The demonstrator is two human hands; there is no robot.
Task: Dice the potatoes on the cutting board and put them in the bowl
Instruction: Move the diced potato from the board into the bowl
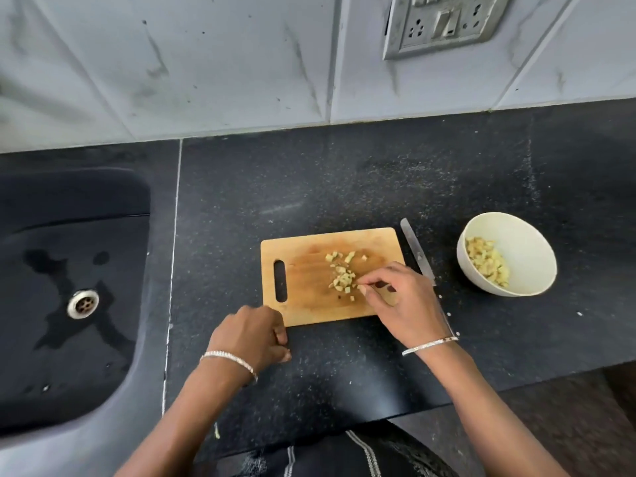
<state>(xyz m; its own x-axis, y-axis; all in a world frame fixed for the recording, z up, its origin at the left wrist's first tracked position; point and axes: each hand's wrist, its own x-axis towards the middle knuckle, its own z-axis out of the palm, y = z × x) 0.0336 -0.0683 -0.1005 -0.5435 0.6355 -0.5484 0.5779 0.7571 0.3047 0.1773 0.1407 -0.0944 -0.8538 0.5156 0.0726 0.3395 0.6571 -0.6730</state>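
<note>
The black counter (344,187) carries a sink (86,201) at its left edge. The board (309,290) lies mid-counter, and the bowl (526,235) stands to its right, partly filled with dice. The left hand (251,335), fingers curled, sits against the board's near left corner; whether it grips the board cannot be determined. The right hand (402,301) pinches dice (342,278) at the board's centre with thumb and forefinger. The knife (414,249) lies between board and bowl.

Forearms bare. 1 thin silver bangle (229,360) at the wrist of your left hand (251,333), 1 matching bangle (430,346) at your right hand (402,304). Dark garment (344,456) at your waist, pale stitched stripes, faint pattern.
</note>
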